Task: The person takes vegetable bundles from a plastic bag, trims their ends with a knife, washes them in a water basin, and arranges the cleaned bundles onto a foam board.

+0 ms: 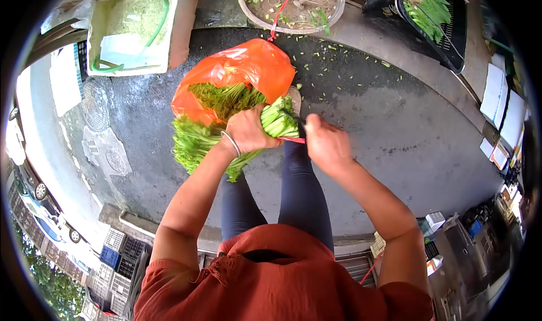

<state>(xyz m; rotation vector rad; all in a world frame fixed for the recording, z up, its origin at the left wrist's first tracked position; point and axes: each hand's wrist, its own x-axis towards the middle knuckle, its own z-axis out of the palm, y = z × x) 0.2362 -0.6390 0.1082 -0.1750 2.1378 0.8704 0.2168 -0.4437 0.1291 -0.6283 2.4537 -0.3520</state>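
Stalks of a leafy green bunch sit in the left hand, the cut ends turned towards the right hand. From my end of the head camera I can see the left fingers wrapped round the bunch, with its leafy tops spilling out past the wrist and showing on both sides of the forearm. A silver bangle circles that wrist.

The right hand is just beside the stalk ends. It is curled inward but blurred for me, so I cannot tell whether its fingers are pinching anything. A red strip shows under the stalks in the gap between the two hands, and I can't make out which hand, if either, has it.

Just beyond the left hand lies an orange plastic bag, its mouth open towards the person, with more feathery greens inside. All this is held above dark paving, where small green scraps are scattered.

Further out I have a pale basin with a green hose at upper left, a round planter at top centre, and a black crate holding long greens at upper right.
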